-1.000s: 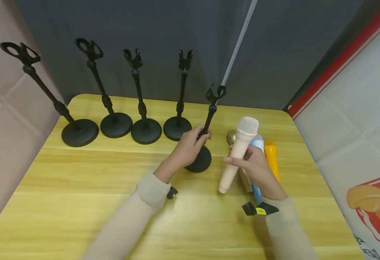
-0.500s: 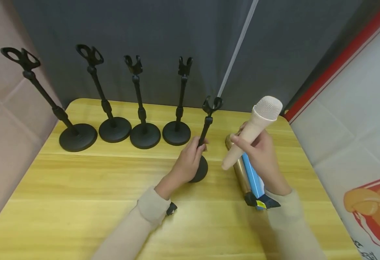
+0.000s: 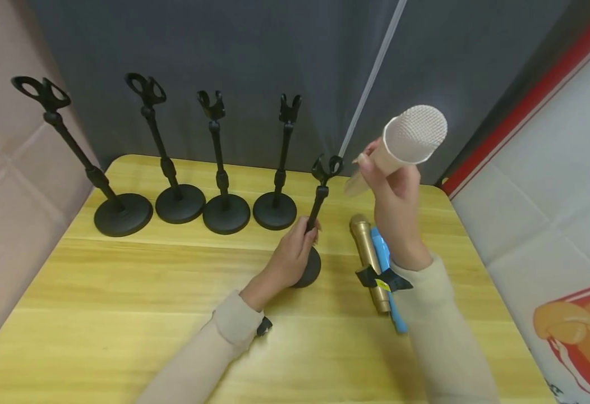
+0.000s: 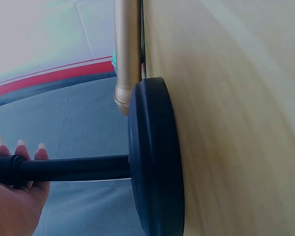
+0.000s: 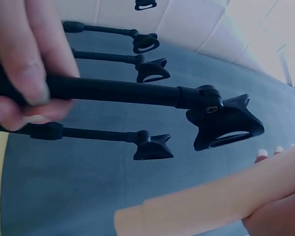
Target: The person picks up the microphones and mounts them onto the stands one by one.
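Note:
My left hand (image 3: 287, 255) grips the pole of a black microphone stand (image 3: 318, 205) whose round base (image 4: 155, 157) is at the tabletop. Its forked clip (image 5: 226, 123) at the top holds nothing. In my right hand (image 3: 398, 207) is a cream microphone (image 3: 411, 137), raised and tilted with its mesh head up and to the right. The handle's tail end (image 5: 132, 221) points toward the stand's clip, apart from it. Below the right hand a gold microphone (image 3: 368, 247) and a blue microphone (image 3: 382, 249) lie side by side on the table, partly hidden by the wrist strap and arm.
Several more black stands (image 3: 226, 210) stand in a row along the back of the wooden table (image 3: 123, 314), their clips holding nothing. A dark grey curtain (image 3: 244, 50) hangs behind them. Pale tiled walls (image 3: 542, 185) flank the table on both sides.
My right hand has lifted the cream microphone up and to the right, tipping its head toward the camera. The left hand keeps its grip, with the stand slightly lower and leftward in view.

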`<state>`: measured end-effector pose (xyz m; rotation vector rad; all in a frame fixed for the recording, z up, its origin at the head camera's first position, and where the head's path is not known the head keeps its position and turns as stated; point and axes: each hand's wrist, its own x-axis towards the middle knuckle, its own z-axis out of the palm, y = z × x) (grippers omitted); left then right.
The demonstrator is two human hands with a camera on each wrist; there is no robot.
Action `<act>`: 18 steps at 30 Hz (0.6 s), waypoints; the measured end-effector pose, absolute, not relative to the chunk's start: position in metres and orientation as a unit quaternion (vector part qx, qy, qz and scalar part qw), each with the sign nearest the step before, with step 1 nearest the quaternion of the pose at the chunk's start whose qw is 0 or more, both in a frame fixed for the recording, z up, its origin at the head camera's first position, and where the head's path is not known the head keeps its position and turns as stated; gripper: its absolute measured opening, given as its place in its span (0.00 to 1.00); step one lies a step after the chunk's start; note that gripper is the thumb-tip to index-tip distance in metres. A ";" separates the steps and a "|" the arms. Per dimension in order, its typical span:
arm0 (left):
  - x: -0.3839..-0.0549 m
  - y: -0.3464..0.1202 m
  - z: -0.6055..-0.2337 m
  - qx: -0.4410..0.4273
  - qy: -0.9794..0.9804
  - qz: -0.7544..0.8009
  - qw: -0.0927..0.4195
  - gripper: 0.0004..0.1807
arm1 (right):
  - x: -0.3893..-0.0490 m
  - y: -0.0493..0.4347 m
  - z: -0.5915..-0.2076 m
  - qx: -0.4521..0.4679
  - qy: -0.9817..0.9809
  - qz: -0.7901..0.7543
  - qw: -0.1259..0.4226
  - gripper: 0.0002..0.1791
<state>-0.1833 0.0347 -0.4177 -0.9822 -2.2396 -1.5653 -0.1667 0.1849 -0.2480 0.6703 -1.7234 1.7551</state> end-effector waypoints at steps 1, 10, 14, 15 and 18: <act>-0.184 0.035 -0.418 -0.336 -0.766 -0.535 0.120 0.13 | -0.170 0.182 -0.246 0.263 -0.640 0.658 0.297 0.10; -0.183 0.034 -0.419 -0.338 -0.765 -0.535 0.120 0.12 | -0.196 0.163 -0.238 0.324 -0.607 0.663 0.296 0.09; -0.182 0.033 -0.418 -0.338 -0.766 -0.534 0.119 0.11 | -0.205 0.156 -0.238 0.346 -0.599 0.659 0.294 0.20; -0.182 0.033 -0.418 -0.339 -0.767 -0.532 0.119 0.10 | -0.207 0.154 -0.239 0.351 -0.603 0.653 0.294 0.22; -0.182 0.032 -0.416 -0.342 -0.767 -0.530 0.120 0.11 | -0.211 0.150 -0.242 0.365 -0.629 0.619 0.296 0.29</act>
